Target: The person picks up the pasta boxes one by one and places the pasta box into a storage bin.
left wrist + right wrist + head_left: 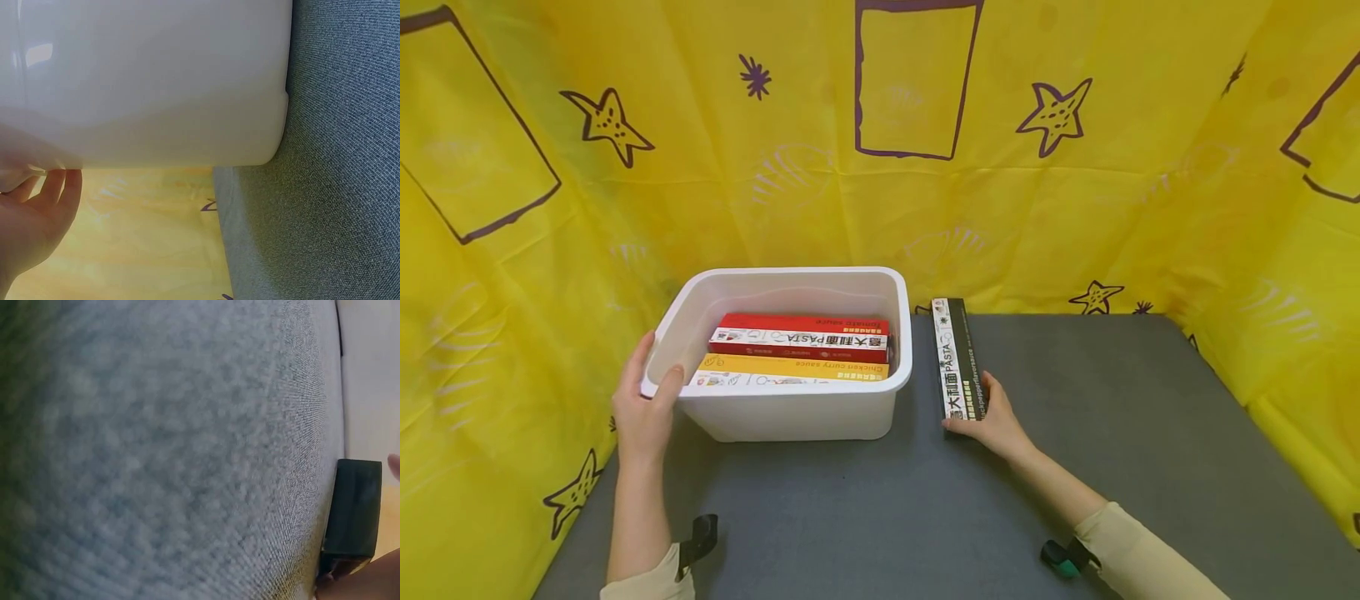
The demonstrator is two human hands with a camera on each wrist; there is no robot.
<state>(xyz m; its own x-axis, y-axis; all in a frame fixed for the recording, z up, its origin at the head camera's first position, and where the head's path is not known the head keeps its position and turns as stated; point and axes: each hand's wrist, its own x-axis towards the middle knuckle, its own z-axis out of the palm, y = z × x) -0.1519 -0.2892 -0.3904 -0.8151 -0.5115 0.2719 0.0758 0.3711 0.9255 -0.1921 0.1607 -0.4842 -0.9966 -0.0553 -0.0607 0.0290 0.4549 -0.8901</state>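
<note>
A white plastic bin (797,417) stands at the left of the grey surface. My left hand (643,417) grips its front left rim, thumb over the edge; in the left wrist view the fingers (72,190) touch the bin's side. Inside lie a red tomato sauce pasta box (805,323) and a yellow chicken curry sauce pasta box (797,365), one in front of the other. To the bin's right, my right hand (1002,423) holds the near end of a black pepper flavor pasta box (953,358) between thumb and fingers. The right wrist view shows that box's dark end (356,506) close to the surface.
Yellow cloth (820,217) with starfish drawings hangs behind and at both sides. Grey fabric (842,517) covers the table. The bin's wall rises just left of the black box.
</note>
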